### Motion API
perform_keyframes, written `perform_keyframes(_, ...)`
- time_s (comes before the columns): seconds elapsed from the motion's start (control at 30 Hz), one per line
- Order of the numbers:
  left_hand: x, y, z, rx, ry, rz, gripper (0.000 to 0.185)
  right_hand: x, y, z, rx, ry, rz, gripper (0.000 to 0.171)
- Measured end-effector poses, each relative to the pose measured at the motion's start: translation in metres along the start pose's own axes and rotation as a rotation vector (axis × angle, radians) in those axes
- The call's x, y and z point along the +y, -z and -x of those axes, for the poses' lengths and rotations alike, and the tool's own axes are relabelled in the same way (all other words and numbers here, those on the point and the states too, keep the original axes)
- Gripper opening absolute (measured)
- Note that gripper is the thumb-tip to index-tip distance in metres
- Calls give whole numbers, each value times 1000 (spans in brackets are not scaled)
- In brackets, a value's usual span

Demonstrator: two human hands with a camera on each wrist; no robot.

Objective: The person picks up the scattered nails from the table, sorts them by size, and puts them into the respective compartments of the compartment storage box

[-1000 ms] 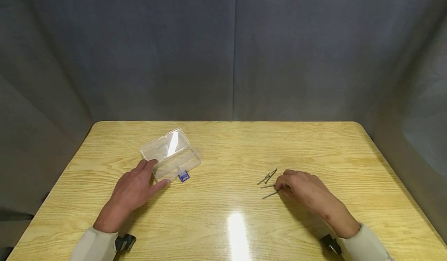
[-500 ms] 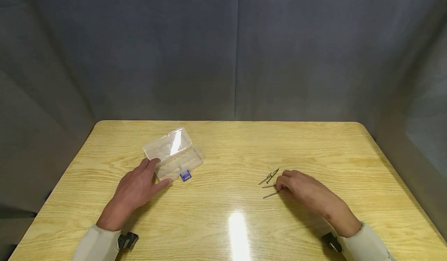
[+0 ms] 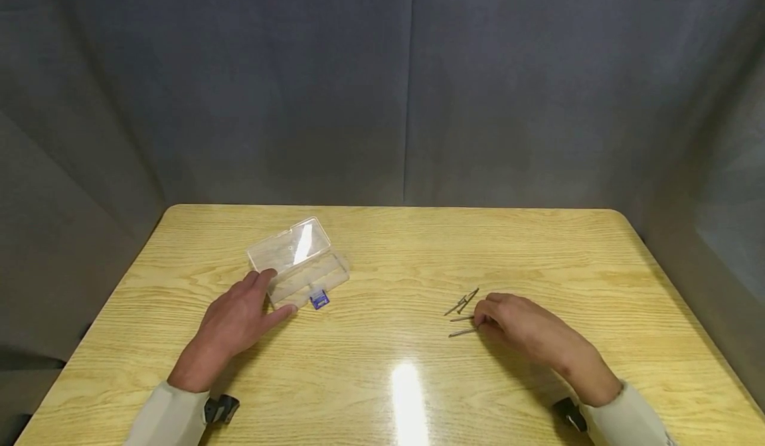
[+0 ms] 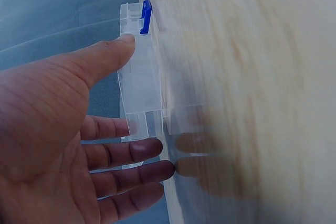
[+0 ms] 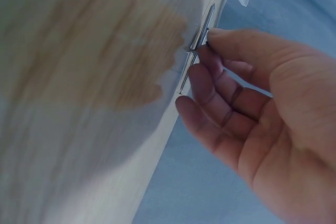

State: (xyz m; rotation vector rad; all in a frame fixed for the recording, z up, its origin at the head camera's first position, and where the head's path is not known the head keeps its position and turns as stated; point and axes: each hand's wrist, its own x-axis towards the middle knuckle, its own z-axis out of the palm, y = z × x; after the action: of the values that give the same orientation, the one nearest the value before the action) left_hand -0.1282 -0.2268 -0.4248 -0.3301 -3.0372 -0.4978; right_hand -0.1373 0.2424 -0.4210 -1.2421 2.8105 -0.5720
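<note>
Nails point(image 3: 461, 313) lie in a small scatter on the wooden table point(image 3: 538, 247), at about 4 o'clock from the table's middle in the head view. Each is a thin dark metal pin lying flat. The two farthest ones cross each other and run with their long axis from 8 o'clock up to 2 o'clock; the two nearer ones lie closer to level, running from 9 o'clock toward 3 o'clock, with their right ends at the fingertips.

The right hand point(image 3: 526, 326) rests on the table at the 3 o'clock side of the nails, fingers curled toward them. In the right wrist view the thumb and forefinger point(image 5: 202, 59) meet at one nail point(image 5: 195, 51), pinching it, while the other fingers hang loosely bent.

The left hand point(image 3: 236, 323) lies at about 8 o'clock from the table's middle, fingers straight and spread, holding nothing. Its thumb point(image 4: 113, 51) and fingertips touch the near edge of a clear plastic box point(image 3: 311, 277). The box is open, its lid point(image 3: 289, 245) folded back toward 11 o'clock. The box's long axis runs from 8 o'clock to 2 o'clock, and a small blue latch point(image 3: 319, 298) sits on its near long side, just beside the thumb tip. Box and nails lie well apart.

Grey cloth point(image 3: 382, 87) hangs behind the table.
</note>
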Motion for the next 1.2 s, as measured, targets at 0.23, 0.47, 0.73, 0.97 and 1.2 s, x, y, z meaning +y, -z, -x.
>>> perform_keyframes(0.23, 1, 1, 0, -6, 1, -6, 72, -5, 1, -4, 35, 25, 8, 21)
perform_keyframes(0.47, -1, 2, -1, 2, -24, -19, 71, -11, 7, -16, 24, 5, 18, 18)
perform_keyframes(0.73, 0, 2, -3, -13, -35, -19, 72, -20, 11, -43, 26, 28, 30, 12)
perform_keyframes(0.97, -3, 0, -3, -37, -14, 25, 72, -26, 7, -64, 11, 53, -10, 16)
perform_keyframes(1.2, -5, 3, -3, -40, -4, 47, 71, -34, 5, -87, 7, 58, -16, 14)
